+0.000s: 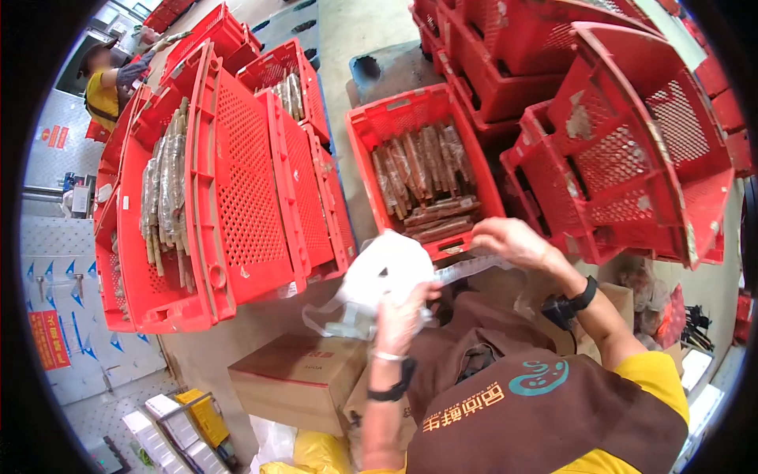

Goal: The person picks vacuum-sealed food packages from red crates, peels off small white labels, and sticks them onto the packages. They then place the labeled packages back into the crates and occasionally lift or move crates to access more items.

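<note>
My left hand (402, 317) is closed on a white roll-like bundle (388, 269), with thin clear plastic hanging from its lower left; blur hides exactly what it is. From the bundle a pale, printed strip (468, 268) runs right to my right hand (512, 242), whose fingers are bent at the strip's end. Just beyond both hands stands a red plastic crate (361, 139). It holds several brown, stick-like roots or stems wrapped in clear film (420, 160), most lying lengthwise and a few crosswise at the near end.
Stacked red crates (249, 178) with wrapped pale stalks (169, 183) rise at left; more crates (622, 142) lean at right. Cardboard boxes (296, 379) and a yellow bag (320, 453) lie below left. Dark pallets (391, 74) are on the floor. Another person (103, 89) stands far left.
</note>
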Demonstrator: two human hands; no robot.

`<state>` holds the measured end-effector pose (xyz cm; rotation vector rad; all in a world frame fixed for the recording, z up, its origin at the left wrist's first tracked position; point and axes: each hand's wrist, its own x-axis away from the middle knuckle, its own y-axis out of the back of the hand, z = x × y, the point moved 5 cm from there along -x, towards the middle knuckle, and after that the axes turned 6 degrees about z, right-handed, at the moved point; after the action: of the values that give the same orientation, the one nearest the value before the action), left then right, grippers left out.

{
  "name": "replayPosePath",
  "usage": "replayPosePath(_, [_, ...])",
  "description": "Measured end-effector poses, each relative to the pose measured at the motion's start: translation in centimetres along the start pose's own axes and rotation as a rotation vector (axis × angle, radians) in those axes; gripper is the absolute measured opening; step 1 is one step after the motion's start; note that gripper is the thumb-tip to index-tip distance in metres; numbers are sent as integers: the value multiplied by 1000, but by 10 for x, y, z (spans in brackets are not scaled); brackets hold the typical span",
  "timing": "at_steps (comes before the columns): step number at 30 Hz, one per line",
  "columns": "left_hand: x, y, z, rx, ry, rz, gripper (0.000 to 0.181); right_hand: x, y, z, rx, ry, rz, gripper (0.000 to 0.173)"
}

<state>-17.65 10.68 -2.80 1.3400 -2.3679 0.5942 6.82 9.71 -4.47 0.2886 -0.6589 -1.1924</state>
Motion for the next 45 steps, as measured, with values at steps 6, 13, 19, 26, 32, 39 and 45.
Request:
replayPosePath(6, [-39, 4, 33, 346, 4, -79, 25, -50, -36, 42, -141, 480, -105, 43])
replayPosePath(13, [-52, 28, 22, 75, 63, 123, 23, -71, -58, 34, -74, 437, 139, 49])
replayPosePath(19, [-73, 61, 34, -86, 101, 339, 22, -71, -84, 40, -70, 342, -5, 40])
replayPosePath(26, [-117, 84, 88, 264, 432, 547, 32, -105, -143, -34, -724, -214, 90, 29])
replayPosePath(32, [-158, 105, 111, 485, 398, 335, 34, -172, -134, -59, -740, -46, 219, 33])
replayPosePath(39, [-193, 106, 88, 346, 387, 353, 29, -188, -114, -51, -233, 274, 41, 28])
replayPosePath(45, [-190, 99, 105, 496, 444, 423, 34, -184, -140, -80, -1006, -396, 382, 24])
